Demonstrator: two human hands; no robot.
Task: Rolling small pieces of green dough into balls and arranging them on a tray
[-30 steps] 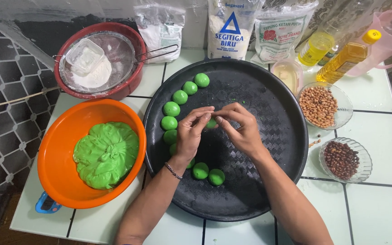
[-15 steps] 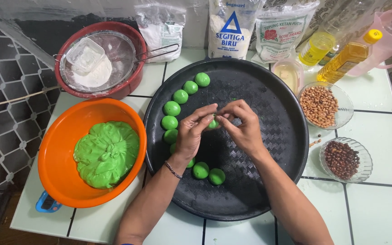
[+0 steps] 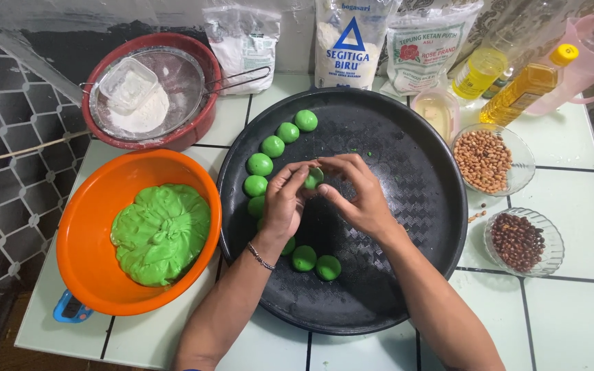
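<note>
White tiles with dark joints cover the table (image 3: 572, 316), and a wide black round tray (image 3: 407, 227) lies in its middle. Above the tray, a little left of its centre, both hands meet around one small piece of green dough (image 3: 313, 178). The left hand (image 3: 284, 203) pinches this piece with thumb and bent fingers, and the right hand (image 3: 355, 196) closes on it from the other side with its fingertips, so only a small part of the dough is visible between them. The left wrist wears a thin bracelet (image 3: 261, 255).

Finished green balls (image 3: 274, 145) lie on the tray in a curved row along its left side, from the top near the rim down under the left hand, and two more balls (image 3: 315, 262) sit just below the wrist. Left of the tray, touching its edge, stands an orange bowl (image 3: 97, 275) with a big mass of green dough (image 3: 161, 232) inside. Behind it is a red bowl (image 3: 187, 134) with a metal sieve and white flour (image 3: 142, 113). At the back stand bags of flour (image 3: 352, 41). On the right side are two bottles of yellow oil (image 3: 524, 89), a glass dish of pale peanuts (image 3: 493, 159) and another glass dish of dark beans (image 3: 520, 240).
</note>
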